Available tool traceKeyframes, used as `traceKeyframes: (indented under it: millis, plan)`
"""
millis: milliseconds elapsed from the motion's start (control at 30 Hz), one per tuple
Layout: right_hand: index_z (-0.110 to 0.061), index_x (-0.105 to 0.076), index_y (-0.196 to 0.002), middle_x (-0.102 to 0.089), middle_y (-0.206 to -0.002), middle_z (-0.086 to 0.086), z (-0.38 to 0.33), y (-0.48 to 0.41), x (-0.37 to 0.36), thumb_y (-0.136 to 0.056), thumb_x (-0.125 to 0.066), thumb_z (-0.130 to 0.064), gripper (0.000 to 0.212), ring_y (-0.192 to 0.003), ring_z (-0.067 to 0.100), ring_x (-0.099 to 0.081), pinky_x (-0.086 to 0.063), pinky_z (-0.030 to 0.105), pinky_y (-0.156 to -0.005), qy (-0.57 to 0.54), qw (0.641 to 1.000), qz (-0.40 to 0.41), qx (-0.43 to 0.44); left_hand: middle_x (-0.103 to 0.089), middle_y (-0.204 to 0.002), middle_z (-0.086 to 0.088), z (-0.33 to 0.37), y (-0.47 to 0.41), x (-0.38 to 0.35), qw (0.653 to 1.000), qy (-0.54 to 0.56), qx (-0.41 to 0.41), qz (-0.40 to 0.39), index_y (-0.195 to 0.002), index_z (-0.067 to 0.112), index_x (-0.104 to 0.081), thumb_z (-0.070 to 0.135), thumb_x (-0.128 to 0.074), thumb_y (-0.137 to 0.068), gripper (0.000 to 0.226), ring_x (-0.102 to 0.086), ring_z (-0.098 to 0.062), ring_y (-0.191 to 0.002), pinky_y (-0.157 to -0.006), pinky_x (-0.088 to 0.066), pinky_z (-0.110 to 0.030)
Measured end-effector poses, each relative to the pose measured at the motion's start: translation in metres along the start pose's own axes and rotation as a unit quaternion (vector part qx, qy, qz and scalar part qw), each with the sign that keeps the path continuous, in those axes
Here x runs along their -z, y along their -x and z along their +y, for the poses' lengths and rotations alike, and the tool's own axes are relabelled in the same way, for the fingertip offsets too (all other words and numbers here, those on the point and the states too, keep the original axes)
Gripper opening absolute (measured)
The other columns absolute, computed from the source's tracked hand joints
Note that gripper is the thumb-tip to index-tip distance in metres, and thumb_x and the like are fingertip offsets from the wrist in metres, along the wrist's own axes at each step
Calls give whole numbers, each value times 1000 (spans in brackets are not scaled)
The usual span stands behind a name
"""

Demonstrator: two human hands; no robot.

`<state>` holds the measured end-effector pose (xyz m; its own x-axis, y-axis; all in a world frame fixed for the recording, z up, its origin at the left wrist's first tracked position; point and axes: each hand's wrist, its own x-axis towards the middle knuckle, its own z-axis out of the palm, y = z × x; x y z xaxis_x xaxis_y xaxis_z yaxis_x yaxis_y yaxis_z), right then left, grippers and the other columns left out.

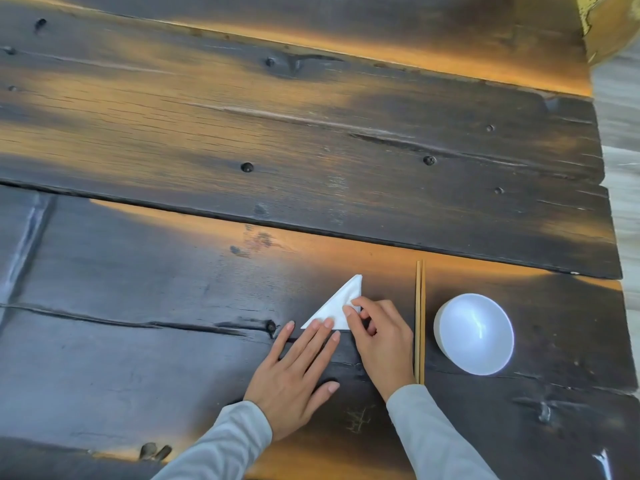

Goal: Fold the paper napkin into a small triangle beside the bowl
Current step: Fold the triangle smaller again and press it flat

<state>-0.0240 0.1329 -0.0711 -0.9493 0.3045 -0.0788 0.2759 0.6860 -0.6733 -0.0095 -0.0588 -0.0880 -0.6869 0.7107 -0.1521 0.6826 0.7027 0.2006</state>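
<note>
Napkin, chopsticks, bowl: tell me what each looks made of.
Napkin: thin white paper, matte, folded flat with crisp edges.
Chopsticks: likely bamboo or wood, pale tan, unpainted.
Bowl: smooth glossy white, with a bright glare streak; ceramic or plastic, can't tell which.

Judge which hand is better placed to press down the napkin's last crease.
Probably the right hand: its fingertips already pinch the napkin at the near right corner. The left hand lies flat, fingertips pinning the bottom edge, so it serves better as the anchor.
</note>
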Motion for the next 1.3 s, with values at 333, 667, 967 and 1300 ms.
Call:
traceKeyframes:
  millis: [333,667,967,1300]
  plan:
    - [-20,-71,-119,-67,-127,-10,-7,19,4,-98,-62,-30,25,-125,8,-54,-40,37,-104,22,979,-26,199,-18,-165,-10,0,1,-2,1000,13,-4,-20,-156,12,-21,53,-33,-101,70,-13,-24,-153,-116,-20,-56]
    - [-28,-46,-148,-40,-156,-11,4,4,0,-105,-40,-47,47,-150,5,-20,-3,63,-121,149,938,-164,267,-19,-165,-11,1,2,-6,1000,22,-1,-17,-156,12,-24,52,-36,-101,69,-12,-25,-153,-117,-19,-57]
    - [-23,-38,-153,-27,-160,-8,22,-21,11,-105,-34,-51,55,-152,2,-8,-1,59,-122,215,948,-120,204,-11,-167,-8,2,2,-6,1000,26,11,-8,-157,14,-17,53,-34,-100,71,-12,-23,-153,-117,-17,-55]
    - [-21,-15,-160,-12,-168,-2,-7,15,3,-104,-27,-58,68,-154,18,-7,1,60,-120,195,947,-150,208,-12,-167,-7,1,2,-3,999,31,7,-15,-157,15,-18,52,-34,-100,70,-11,-25,-153,-119,-13,-55]
